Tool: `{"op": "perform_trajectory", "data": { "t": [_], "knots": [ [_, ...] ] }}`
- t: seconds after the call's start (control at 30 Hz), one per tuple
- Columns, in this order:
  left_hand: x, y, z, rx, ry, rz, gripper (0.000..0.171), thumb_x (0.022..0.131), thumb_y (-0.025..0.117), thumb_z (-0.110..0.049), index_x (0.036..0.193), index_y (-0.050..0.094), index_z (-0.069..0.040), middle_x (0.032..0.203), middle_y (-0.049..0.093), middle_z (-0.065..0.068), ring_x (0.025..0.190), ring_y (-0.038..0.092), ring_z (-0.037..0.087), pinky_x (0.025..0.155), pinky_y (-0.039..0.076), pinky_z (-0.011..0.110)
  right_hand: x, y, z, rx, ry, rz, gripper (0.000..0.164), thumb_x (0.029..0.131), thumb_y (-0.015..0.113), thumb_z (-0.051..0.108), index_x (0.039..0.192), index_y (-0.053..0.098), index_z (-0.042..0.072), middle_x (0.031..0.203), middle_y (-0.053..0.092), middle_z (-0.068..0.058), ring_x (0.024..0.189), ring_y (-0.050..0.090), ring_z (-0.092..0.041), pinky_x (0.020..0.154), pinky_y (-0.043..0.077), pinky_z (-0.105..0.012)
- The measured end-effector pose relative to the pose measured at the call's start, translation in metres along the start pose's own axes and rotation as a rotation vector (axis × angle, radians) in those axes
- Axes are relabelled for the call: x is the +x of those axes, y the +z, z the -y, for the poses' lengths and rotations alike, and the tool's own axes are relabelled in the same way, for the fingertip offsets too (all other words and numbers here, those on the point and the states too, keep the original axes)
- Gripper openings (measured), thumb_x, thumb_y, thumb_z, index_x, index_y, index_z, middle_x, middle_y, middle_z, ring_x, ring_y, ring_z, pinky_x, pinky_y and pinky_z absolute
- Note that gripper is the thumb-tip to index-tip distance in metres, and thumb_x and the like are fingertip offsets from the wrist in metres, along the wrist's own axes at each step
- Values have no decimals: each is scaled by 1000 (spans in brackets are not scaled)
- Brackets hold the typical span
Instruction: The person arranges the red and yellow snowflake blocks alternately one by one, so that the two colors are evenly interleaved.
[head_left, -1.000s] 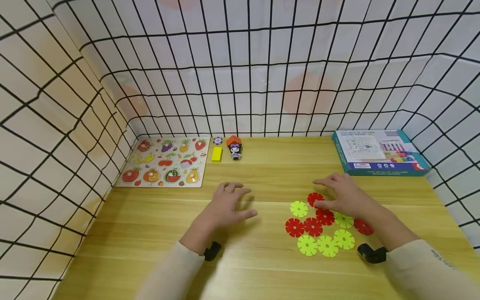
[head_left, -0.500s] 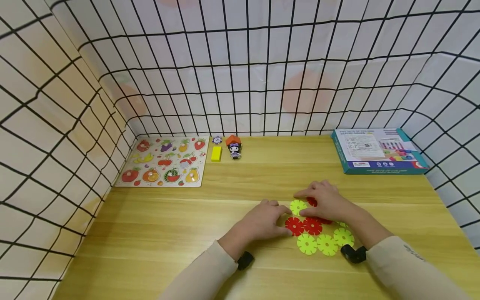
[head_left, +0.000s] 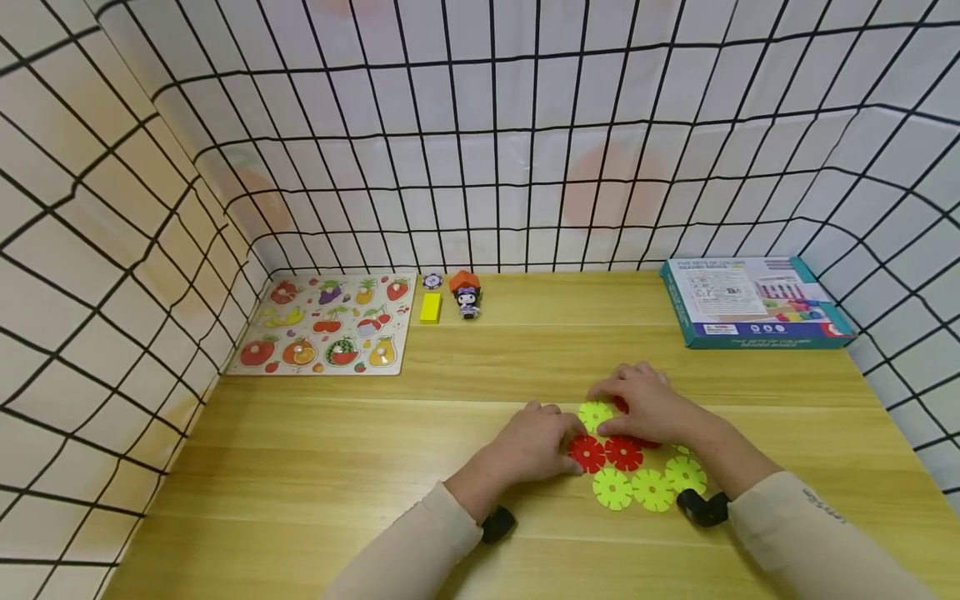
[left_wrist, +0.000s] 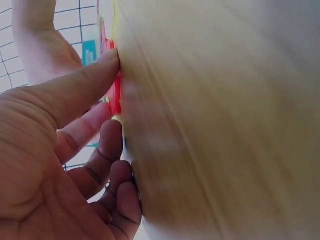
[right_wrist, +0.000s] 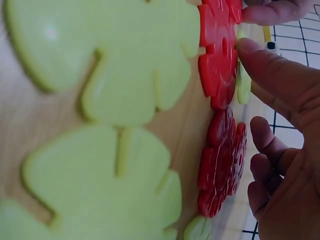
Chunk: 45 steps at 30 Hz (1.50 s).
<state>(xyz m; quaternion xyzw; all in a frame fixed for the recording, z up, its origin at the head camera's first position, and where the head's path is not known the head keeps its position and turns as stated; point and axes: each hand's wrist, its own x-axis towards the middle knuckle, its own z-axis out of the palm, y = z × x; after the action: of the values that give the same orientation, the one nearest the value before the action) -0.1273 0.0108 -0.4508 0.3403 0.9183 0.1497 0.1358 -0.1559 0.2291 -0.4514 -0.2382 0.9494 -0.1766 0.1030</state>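
Flat notched interlocking discs, red and yellow-green, lie in a loose group on the right half of the table. In the head view my left hand [head_left: 528, 446] has its thumb and index finger at opposite edges of the leftmost red disc [head_left: 587, 454], gripping it. My right hand [head_left: 648, 404] reaches over the group, its thumb and index finger around the upper yellow-green disc [head_left: 595, 417]. Another red disc [head_left: 623, 453] lies between the hands, and a yellow-green disc [head_left: 612, 488] sits below. The right hand and forearm cover several discs.
A fruit puzzle board [head_left: 322, 325] lies at the back left. Near it are a yellow block [head_left: 431, 308], a small figurine [head_left: 467, 302] and a purple-and-white piece [head_left: 432, 282]. A flat teal box [head_left: 756, 302] lies back right. Black wire mesh [head_left: 517, 158] surrounds the table.
Over the last second the left hand has moved right to the red disc, and the right hand has shifted left to the yellow-green disc. During the last half second both barely moved.
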Motion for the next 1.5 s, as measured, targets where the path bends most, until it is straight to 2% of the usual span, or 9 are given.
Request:
{"op": "perform_trajectory", "data": {
  "t": [0.13, 0.37, 0.53, 0.67, 0.8, 1.0, 1.17, 1.27, 1.5],
  "knots": [
    [-2, 2, 0, -27, -11, -32, 42, 75, 73, -45, 110, 59, -26, 82, 52, -14, 78, 42, 9, 70, 34, 24, 2, 2, 3, 17, 6, -7, 43, 70, 74, 51, 106, 60, 31, 102, 52, 7, 95, 38, -20, 81, 25, -45],
    [-11, 4, 3, -119, 54, -75, 36, 80, 72, -32, 111, 53, -26, 81, 54, -14, 76, 49, 4, 74, 40, 23, 0, 4, 7, 118, 12, -30, 37, 76, 74, 39, 107, 57, 30, 72, 48, 9, 69, 44, -12, 67, 28, -36],
    [-19, -2, 15, -395, 63, -39, 28, 87, 65, -20, 112, 54, -26, 78, 54, -12, 67, 51, 4, 63, 42, 20, -4, 4, 13, 191, 54, -14, 38, 83, 69, 30, 118, 56, 28, 74, 48, 6, 66, 47, -12, 59, 40, -29],
    [-27, -9, 32, -667, 35, 13, 24, 91, 59, -16, 112, 54, -26, 79, 59, -2, 66, 57, 10, 62, 46, 24, -4, 2, 18, 234, 101, -35, 36, 86, 66, 28, 121, 56, 26, 75, 50, 4, 63, 48, -13, 55, 41, -27],
    [-34, -15, 54, -826, -2, 46, 23, 92, 57, -14, 112, 54, -24, 81, 60, 8, 68, 63, 20, 63, 48, 29, -2, 1, 23, 324, 128, -76, 31, 88, 64, 26, 118, 58, 25, 75, 52, 2, 58, 52, -13, 51, 43, -27],
    [-48, -26, 90, -876, -13, 8, 25, 90, 60, -12, 113, 57, -21, 82, 59, 11, 73, 60, 26, 65, 46, 32, 3, 3, 32, 425, 111, -102, 29, 89, 63, 17, 117, 59, 19, 77, 52, -1, 64, 61, -13, 54, 48, -27],
    [-59, -30, 120, -987, -52, -90, 29, 89, 61, -10, 117, 58, -17, 84, 55, 16, 77, 59, 31, 67, 48, 36, 11, 5, 47, 471, 77, -135, 29, 88, 64, 14, 116, 60, 17, 78, 52, -2, 67, 64, -13, 57, 49, -28],
    [-68, -35, 138, -1002, -90, -134, 29, 89, 61, -11, 117, 58, -17, 85, 54, 17, 77, 57, 32, 69, 48, 37, 20, 10, 61, 476, 49, -128, 29, 87, 65, 14, 115, 61, 19, 76, 53, -1, 66, 63, -12, 56, 49, -27],
    [-110, -52, 180, -937, -266, -77, 26, 87, 65, -14, 113, 61, -14, 82, 56, 14, 69, 58, 27, 63, 48, 33, 48, 26, 104, 545, -32, -50, 28, 89, 62, 17, 118, 61, 20, 79, 54, -2, 68, 64, -13, 58, 50, -26]
  ]
}}
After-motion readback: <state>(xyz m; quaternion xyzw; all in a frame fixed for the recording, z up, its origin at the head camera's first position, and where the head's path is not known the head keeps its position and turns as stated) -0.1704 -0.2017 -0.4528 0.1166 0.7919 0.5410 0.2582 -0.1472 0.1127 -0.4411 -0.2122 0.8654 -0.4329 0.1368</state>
